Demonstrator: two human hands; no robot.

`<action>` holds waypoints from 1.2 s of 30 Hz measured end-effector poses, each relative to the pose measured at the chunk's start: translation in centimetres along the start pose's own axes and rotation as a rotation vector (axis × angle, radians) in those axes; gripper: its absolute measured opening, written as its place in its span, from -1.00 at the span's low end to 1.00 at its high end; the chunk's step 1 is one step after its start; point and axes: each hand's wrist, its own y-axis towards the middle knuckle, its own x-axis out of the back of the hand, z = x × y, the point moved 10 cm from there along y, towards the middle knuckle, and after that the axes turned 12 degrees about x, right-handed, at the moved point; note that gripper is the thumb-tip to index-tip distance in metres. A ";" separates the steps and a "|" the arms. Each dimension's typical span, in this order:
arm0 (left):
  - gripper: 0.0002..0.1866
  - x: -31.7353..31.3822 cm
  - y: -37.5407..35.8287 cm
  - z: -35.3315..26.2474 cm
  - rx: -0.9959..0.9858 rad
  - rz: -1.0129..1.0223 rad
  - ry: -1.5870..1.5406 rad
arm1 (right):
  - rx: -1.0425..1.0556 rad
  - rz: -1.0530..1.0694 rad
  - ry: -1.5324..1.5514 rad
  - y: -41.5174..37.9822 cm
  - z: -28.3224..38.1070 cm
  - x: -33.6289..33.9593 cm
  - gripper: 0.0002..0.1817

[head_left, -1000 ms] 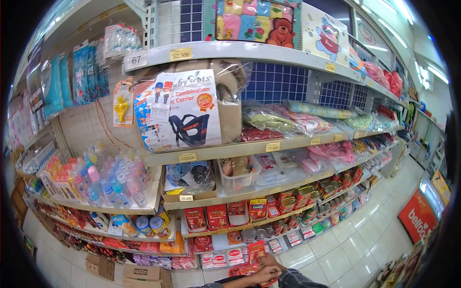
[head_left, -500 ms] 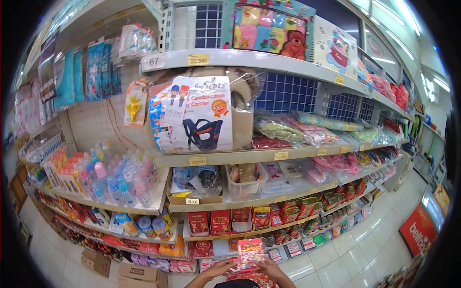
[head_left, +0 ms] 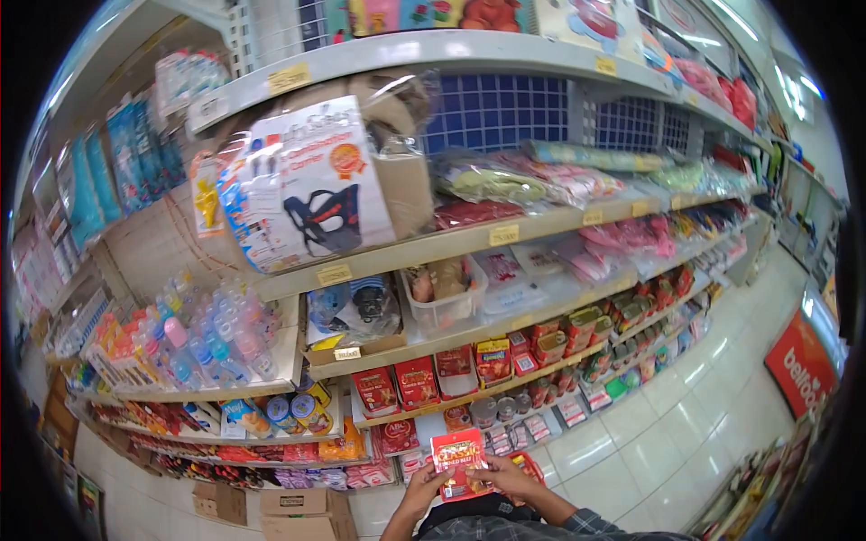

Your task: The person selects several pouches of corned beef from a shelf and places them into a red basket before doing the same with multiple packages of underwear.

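Note:
A red packet of corned beef [head_left: 461, 458] with "CLASSIC" on its front is held upright near the bottom centre. My left hand [head_left: 427, 487] grips its left edge. On the opposite edge, my right hand [head_left: 507, 478] pinches the same packet, fingers closed. Behind my right wrist shows part of a red item [head_left: 529, 465], too hidden to name. Similar red packets [head_left: 417, 382] stand in a row on the lower shelf beyond my hands. To their right are several red cans [head_left: 548, 343].
A baby carrier pack [head_left: 316, 185] fills the left of the middle shelf. Baby bottles [head_left: 212, 347] stand at left, with a clear plastic bin [head_left: 456, 311] nearer the centre. Cardboard boxes [head_left: 307, 514] sit on the tiled floor [head_left: 591, 464]; a red "belfoo" freezer [head_left: 798, 361] is at right.
The view has tilted and shifted, so the shelves lean and sit higher. The packet stays in both hands and now appears lower left, tipped slightly; a checked sleeve has come into view.

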 end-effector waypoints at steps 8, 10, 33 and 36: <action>-0.69 -4.6 1.2 2.0 -0.023 0.055 0.081 | 0.063 0.063 -0.089 -0.4 -1.0 3.9 -0.67; -0.73 -5.8 1.4 1.9 -0.023 0.034 0.061 | 0.087 0.048 -0.075 -1.0 -0.3 4.5 -0.66; -0.79 -16.8 6.7 2.8 -0.085 -0.203 -0.227 | 0.032 0.318 -0.138 -3.4 3.2 16.2 -0.60; -0.78 -18.6 7.6 3.1 -0.083 -0.186 -0.175 | 0.014 0.252 -0.185 -4.0 3.1 18.6 -0.58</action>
